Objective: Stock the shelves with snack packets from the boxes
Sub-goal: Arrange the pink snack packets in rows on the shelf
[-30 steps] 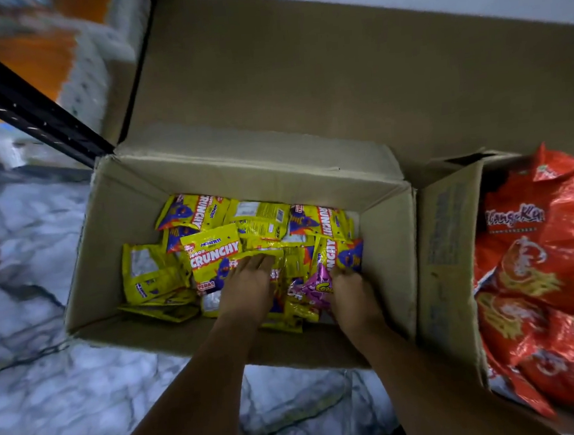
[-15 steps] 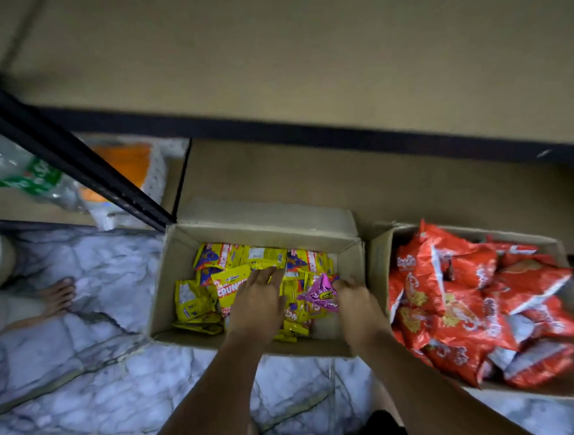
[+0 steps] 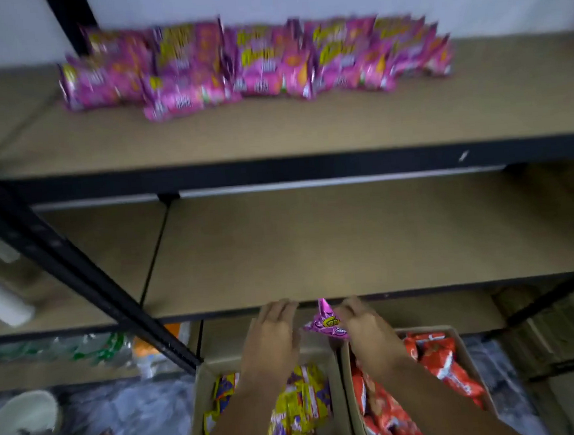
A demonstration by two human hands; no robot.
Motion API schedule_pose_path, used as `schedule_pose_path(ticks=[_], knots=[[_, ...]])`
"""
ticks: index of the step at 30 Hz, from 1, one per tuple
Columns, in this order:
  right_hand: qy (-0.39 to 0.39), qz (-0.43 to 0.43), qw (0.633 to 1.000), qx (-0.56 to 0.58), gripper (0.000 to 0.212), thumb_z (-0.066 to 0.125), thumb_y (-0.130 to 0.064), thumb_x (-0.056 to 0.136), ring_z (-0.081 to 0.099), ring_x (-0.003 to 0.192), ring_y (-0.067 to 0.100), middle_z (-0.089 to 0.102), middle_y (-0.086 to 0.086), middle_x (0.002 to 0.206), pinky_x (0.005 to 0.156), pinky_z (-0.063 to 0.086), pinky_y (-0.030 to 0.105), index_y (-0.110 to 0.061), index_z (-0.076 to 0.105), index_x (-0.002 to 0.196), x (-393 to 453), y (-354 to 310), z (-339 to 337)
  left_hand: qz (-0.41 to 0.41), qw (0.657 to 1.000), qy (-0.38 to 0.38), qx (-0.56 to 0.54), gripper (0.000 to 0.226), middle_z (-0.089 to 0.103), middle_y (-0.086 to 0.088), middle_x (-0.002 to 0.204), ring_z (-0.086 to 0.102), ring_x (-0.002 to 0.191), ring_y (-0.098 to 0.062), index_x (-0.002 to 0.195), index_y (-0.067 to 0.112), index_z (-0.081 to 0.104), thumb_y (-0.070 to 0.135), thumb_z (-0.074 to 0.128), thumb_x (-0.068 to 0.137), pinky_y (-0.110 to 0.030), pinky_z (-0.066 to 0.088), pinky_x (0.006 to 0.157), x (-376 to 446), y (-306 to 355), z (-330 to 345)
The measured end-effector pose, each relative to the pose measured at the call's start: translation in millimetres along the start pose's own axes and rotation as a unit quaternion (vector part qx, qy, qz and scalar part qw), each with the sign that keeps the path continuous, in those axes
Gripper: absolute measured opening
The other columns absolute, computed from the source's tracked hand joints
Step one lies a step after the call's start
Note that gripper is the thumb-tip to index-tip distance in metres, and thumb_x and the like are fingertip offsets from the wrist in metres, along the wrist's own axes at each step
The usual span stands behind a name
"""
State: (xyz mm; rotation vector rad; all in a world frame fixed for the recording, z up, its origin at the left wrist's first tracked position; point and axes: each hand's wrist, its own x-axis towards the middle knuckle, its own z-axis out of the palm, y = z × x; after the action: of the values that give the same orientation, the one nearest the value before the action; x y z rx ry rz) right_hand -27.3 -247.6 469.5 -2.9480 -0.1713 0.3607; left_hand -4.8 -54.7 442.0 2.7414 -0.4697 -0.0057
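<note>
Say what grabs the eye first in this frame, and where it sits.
The row of pink packets along the back of the upper shelf stands out most, though it is blurred. Next, the lone pink packet raised in the right hand at the middle shelf's front edge, with the left hand open beside it. Below sit two boxes: yellow packets left, red packets right.

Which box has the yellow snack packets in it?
The left box, under the left hand, has yellow packets. The right box beside it holds red ones.
</note>
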Motion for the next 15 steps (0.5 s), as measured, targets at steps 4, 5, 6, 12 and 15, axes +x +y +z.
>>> schedule_pose_path(ticks=[4, 5, 6, 12, 15], knots=[[0.072, -0.031, 0.996, -0.038, 0.070, 0.054, 0.010, 0.077, 0.044, 0.127, 0.024, 0.046, 0.005, 0.135, 0.102, 0.043, 0.031, -0.018, 0.042, 0.140, -11, 0, -75, 0.044, 0.998, 0.037, -0.008, 0.045, 0.054, 0.004, 0.141, 0.047, 0.131, -0.019, 0.139, 0.021, 0.054, 0.031, 0.058, 0.095, -0.032, 0.038, 0.108, 23, 32, -62], [0.092, -0.029, 0.994, -0.042, 0.071, 0.055, 0.010, 0.076, 0.045, 0.125, 0.024, 0.047, 0.004, 0.133, 0.099, 0.044, 0.032, -0.019, 0.043, 0.139, -15, 1, -95, 0.051, 0.997, 0.049, -0.003, 0.045, 0.053, 0.005, 0.142, 0.047, 0.131, -0.019, 0.139, 0.021, 0.053, 0.032, 0.057, 0.096, -0.031, 0.038, 0.108, 29, 39, -77], [0.112, -0.027, 0.992, -0.044, 0.071, 0.054, 0.011, 0.075, 0.046, 0.124, 0.024, 0.048, 0.003, 0.132, 0.096, 0.045, 0.033, -0.020, 0.044, 0.139, -18, 1, -113, 0.055, 0.997, 0.061, 0.003, 0.046, 0.051, 0.005, 0.144, 0.045, 0.132, -0.018, 0.141, 0.021, 0.051, 0.034, 0.056, 0.097, -0.031, 0.037, 0.109, 35, 47, -93], [0.253, -0.066, 0.963, -0.059, 0.066, 0.068, 0.011, 0.059, 0.057, 0.097, 0.025, 0.060, 0.002, 0.105, 0.077, 0.053, 0.034, -0.016, 0.061, 0.119, -30, 18, -203, 0.117, 0.985, 0.125, 0.019, 0.047, 0.054, 0.004, 0.143, 0.049, 0.130, -0.020, 0.141, 0.018, 0.053, 0.033, 0.059, 0.096, -0.033, 0.042, 0.107, 67, 89, -179], [0.303, -0.096, 0.947, -0.056, 0.067, 0.074, 0.003, 0.056, 0.059, 0.091, 0.023, 0.062, 0.001, 0.105, 0.074, 0.054, 0.034, -0.016, 0.063, 0.120, -32, 29, -244, 0.152, 0.972, 0.178, 0.010, 0.037, 0.068, 0.004, 0.119, 0.064, 0.107, -0.021, 0.123, 0.017, 0.067, 0.028, 0.071, 0.088, -0.033, 0.053, 0.090, 83, 105, -209]])
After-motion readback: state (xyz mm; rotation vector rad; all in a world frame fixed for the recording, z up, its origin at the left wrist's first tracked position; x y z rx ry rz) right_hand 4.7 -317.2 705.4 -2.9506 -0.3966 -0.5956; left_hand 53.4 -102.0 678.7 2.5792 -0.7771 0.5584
